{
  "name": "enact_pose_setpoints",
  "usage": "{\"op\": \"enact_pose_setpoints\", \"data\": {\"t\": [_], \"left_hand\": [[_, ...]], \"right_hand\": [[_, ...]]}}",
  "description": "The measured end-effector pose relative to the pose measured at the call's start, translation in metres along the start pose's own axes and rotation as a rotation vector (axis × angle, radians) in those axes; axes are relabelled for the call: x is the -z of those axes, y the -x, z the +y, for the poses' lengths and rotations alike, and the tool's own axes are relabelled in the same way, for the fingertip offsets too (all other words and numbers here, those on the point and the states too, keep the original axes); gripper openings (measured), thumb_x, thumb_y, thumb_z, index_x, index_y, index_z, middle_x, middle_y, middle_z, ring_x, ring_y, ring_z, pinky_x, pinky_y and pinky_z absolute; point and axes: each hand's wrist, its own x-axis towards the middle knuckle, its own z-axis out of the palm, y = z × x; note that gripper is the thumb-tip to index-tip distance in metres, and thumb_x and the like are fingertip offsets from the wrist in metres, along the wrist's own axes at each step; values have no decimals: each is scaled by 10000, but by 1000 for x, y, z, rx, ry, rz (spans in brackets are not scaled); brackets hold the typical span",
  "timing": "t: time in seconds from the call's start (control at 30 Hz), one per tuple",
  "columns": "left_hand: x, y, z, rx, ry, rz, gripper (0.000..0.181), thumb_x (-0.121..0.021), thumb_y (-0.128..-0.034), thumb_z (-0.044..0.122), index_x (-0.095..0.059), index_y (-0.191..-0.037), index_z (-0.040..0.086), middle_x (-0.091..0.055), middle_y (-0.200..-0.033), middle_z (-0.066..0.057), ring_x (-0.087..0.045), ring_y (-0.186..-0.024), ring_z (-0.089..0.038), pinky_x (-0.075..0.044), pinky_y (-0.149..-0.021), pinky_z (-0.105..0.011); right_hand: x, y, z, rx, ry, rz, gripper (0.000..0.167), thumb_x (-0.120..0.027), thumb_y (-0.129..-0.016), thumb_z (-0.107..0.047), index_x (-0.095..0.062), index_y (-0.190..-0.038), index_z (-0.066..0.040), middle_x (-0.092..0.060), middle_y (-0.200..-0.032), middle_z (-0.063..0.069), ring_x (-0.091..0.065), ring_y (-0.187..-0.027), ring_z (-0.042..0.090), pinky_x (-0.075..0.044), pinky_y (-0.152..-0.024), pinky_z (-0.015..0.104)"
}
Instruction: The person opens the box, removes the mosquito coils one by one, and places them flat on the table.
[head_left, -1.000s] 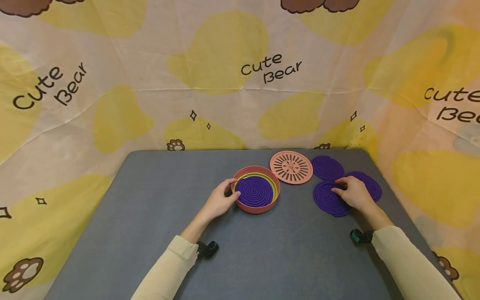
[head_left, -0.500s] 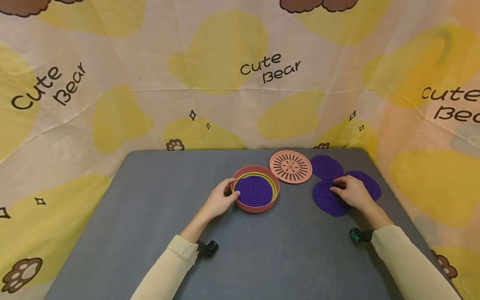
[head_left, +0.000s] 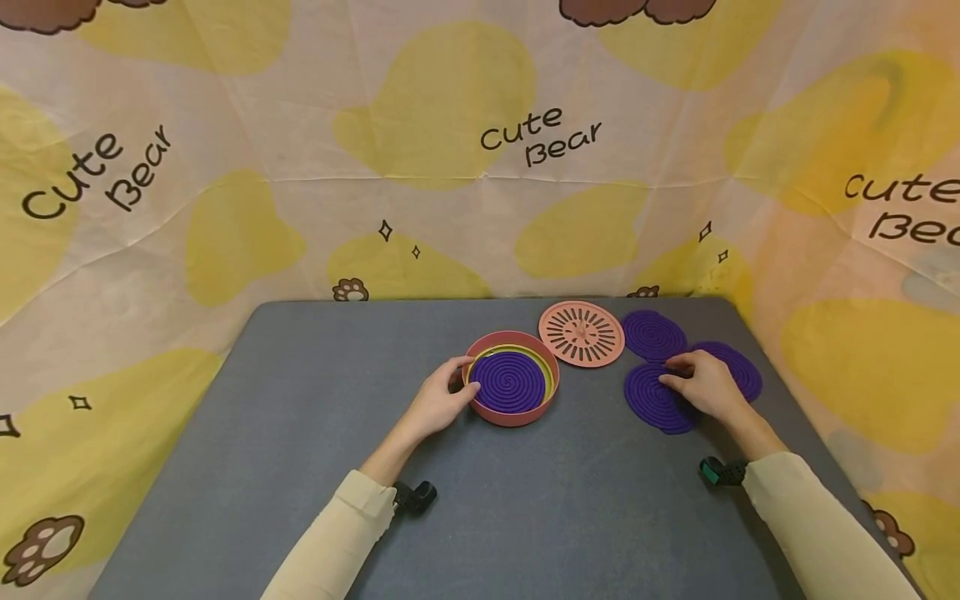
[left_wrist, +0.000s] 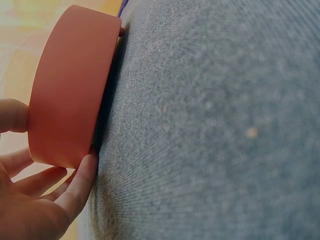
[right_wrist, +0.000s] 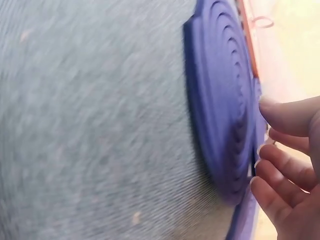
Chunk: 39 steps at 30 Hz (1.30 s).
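Observation:
The left hand (head_left: 437,403) grips the left side of a round red container (head_left: 512,421), thumb near the inner edge. Inside it lie a yellow ring-like piece (head_left: 551,371) and a purple spiral disc (head_left: 510,382). In the left wrist view, the fingers of the left hand (left_wrist: 37,202) lie around the container's wall (left_wrist: 75,85). At the right, the right hand (head_left: 712,387) has its fingertips over overlapping purple spiral discs (head_left: 651,396). From the right wrist, the right hand (right_wrist: 295,165) shows bent, spread fingers beside the discs (right_wrist: 225,95); whether they touch is unclear.
A pink slotted disc (head_left: 582,334) lies between the container and another purple disc (head_left: 655,335) at the back. One more purple disc (head_left: 742,371) lies partly behind the right hand. Patterned cloth hangs behind the grey table (head_left: 525,517).
The front purple disc under the right hand has shifted very slightly towards the table's front. Both hands are almost where they were, and the container has not visibly moved.

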Motion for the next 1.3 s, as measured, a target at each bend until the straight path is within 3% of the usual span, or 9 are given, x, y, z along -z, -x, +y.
{"op": "enact_pose_setpoints", "data": {"t": [0.2, 0.47, 0.8, 1.03, 1.3], "left_hand": [[0, 0, -2, -14, -18, 4, 506, -659, -993, 247, -524, -1463, 116, -528, -1466, -148, -541, -1303, -337, -424, -1075, -534], [1, -2, 2, -21, -55, 5, 486, -661, -989, 241, -549, -1438, 91, -566, -1410, -146, -569, -1230, -313, -453, -1026, -523], [4, -2, 8, -26, -125, 15, 458, -672, -980, 233, -581, -1401, 78, -604, -1316, -143, -593, -1121, -289, -489, -946, -501], [8, -4, 14, -46, -171, 21, 449, -676, -978, 219, -586, -1389, 63, -622, -1211, -116, -615, -1054, -250, -521, -890, -455], [15, -6, 26, -78, -233, 33, 433, -669, -977, 182, -588, -1373, 26, -605, -1246, -164, -635, -1055, -281, -532, -898, -468]], "right_hand": [[2, -1, -12, -1, -28, 29, 361, -745, -928, -166, -690, -1183, 84, -657, -1090, 258, -626, -991, 416, -497, -866, 579], [-5, -2, -46, 8, -120, 34, 356, -698, -982, -222, -692, -1206, 55, -660, -1142, 240, -641, -1013, 393, -524, -853, 551], [-30, -10, -87, 30, -235, 10, 334, -683, -995, -212, -691, -1226, 29, -658, -1149, 185, -651, -1014, 349, -552, -835, 504], [-50, -12, -110, 52, -338, -33, 410, -702, -982, -293, -680, -1265, 2, -677, -1208, 167, -654, -1058, 335, -561, -820, 467], [-69, -15, -126, 88, -454, -72, 447, -716, -972, -283, -645, -1331, -27, -651, -1281, 179, -644, -1133, 353, -559, -856, 483]]}}
